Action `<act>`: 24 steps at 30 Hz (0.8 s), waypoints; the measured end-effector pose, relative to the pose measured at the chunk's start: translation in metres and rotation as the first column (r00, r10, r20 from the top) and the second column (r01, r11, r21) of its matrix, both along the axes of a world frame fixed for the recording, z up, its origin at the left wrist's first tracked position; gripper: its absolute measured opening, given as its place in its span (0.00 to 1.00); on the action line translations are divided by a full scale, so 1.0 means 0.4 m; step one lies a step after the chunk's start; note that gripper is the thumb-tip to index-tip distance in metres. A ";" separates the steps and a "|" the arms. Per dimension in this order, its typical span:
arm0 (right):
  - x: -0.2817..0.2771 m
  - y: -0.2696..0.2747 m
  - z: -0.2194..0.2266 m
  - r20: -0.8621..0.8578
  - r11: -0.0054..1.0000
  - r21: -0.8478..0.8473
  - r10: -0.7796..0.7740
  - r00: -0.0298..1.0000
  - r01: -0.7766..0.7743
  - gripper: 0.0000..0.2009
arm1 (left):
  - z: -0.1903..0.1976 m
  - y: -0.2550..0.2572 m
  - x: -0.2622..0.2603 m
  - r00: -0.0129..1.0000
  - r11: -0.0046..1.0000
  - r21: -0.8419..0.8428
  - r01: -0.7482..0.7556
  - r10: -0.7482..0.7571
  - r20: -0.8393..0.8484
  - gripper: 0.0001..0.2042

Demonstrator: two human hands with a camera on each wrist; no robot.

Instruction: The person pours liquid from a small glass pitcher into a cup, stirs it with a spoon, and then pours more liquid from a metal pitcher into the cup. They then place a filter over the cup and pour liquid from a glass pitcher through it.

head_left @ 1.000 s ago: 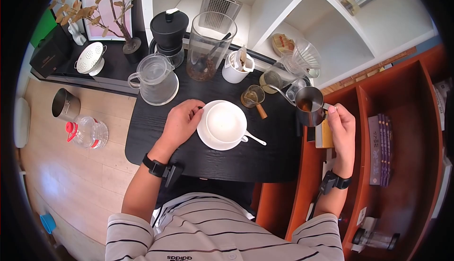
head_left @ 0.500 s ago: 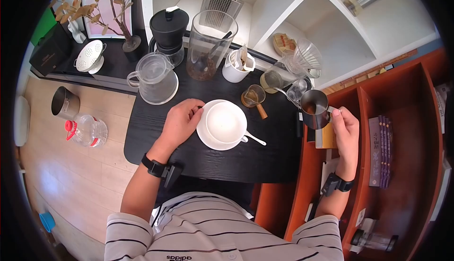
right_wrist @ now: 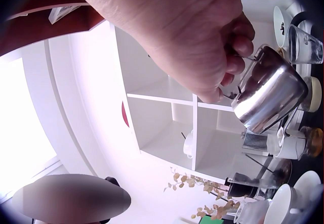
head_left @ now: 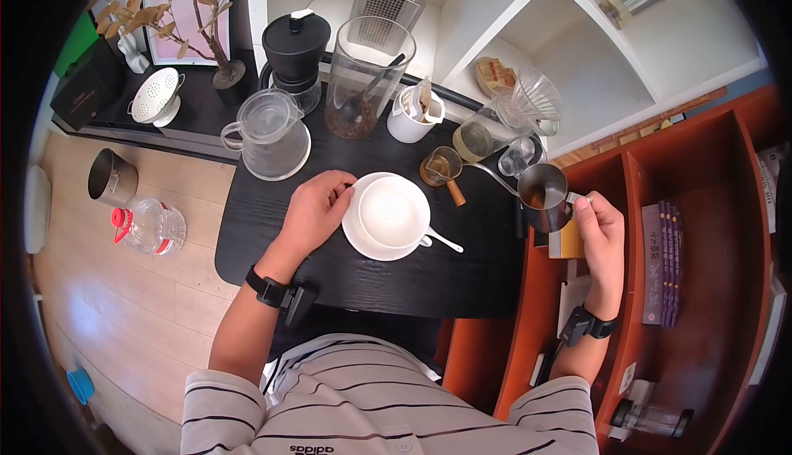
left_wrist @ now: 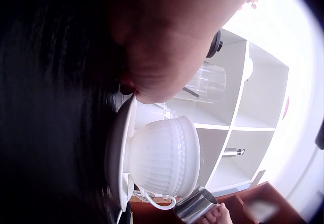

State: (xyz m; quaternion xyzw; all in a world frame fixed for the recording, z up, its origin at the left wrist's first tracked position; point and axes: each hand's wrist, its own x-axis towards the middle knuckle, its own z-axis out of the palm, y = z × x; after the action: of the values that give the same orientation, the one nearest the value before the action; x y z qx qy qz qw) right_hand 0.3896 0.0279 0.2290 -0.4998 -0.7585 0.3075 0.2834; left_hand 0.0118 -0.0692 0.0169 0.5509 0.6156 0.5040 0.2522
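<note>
A white cup [head_left: 394, 214] with a ribbed side, seen in the left wrist view, stands on a white saucer [head_left: 352, 228]. On the saucer's right side lies a white spoon [head_left: 446, 241], its handle jutting past the rim. My left hand [head_left: 316, 214] rests on the table and holds the saucer's left rim, fingers bent; its fingertips are partly hidden. With my right hand [head_left: 604, 236] I grip the handle of a steel gooseneck kettle [head_left: 544, 207], raised at the table's right edge. Dark brown liquid shows inside it, and its thin spout points left towards the table.
Behind the cup stand a glass server [head_left: 270, 146], a black hand grinder [head_left: 295, 51], a tall glass container [head_left: 363, 84], a white mug [head_left: 410, 121] and a small wooden-handled glass pitcher [head_left: 441, 168]. A red-brown shelf [head_left: 701, 207] borders the right. A water bottle [head_left: 157, 228] stands on the left floor.
My right hand has brought the kettle a little nearer to me; its spout first moved right, then swung back left and lower. The left hand, cup and saucer stay put.
</note>
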 end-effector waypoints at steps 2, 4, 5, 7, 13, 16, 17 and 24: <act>-0.029 -0.016 0.011 -0.038 0.997 -0.072 -0.024 0.999 0.021 0.19 | -0.001 0.000 -0.001 1.000 1.000 0.002 0.001 -0.001 0.004 0.08; -0.025 -0.011 0.002 -0.029 0.998 -0.055 -0.015 0.999 0.013 0.19 | -0.004 0.001 -0.001 1.000 1.000 0.012 0.002 -0.002 0.004 0.08; -0.023 -0.009 -0.001 -0.019 0.999 -0.039 -0.006 1.000 0.006 0.19 | -0.004 0.001 -0.001 1.000 1.000 0.012 0.001 -0.001 0.004 0.08; -0.023 -0.002 -0.001 -0.002 1.000 -0.008 0.016 1.000 -0.016 0.19 | -0.004 0.000 -0.001 1.000 1.000 0.006 0.003 -0.003 0.008 0.08; -0.031 0.006 -0.001 0.025 1.000 0.016 0.024 0.999 -0.025 0.18 | -0.001 -0.001 -0.002 1.000 1.000 -0.006 0.007 -0.006 0.022 0.08; -0.043 0.008 0.001 0.041 0.999 0.042 0.026 0.999 -0.028 0.18 | -0.002 -0.001 -0.002 1.000 1.000 -0.007 0.005 -0.005 0.030 0.08; -0.049 0.007 0.003 0.038 0.999 0.038 0.022 0.999 -0.023 0.18 | -0.002 -0.001 -0.002 1.000 1.000 -0.007 0.005 -0.005 0.030 0.08; -0.061 0.019 0.005 0.052 0.996 0.077 0.035 0.998 -0.039 0.17 | -0.003 0.000 -0.002 1.000 1.000 -0.015 0.007 -0.007 0.022 0.08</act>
State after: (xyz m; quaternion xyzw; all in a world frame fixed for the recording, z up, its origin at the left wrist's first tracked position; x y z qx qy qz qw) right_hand 0.3652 0.0355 0.2310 -0.4817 -0.7861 0.2701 0.2777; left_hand 0.0109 -0.0693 0.0157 0.5456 0.6145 0.5045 0.2648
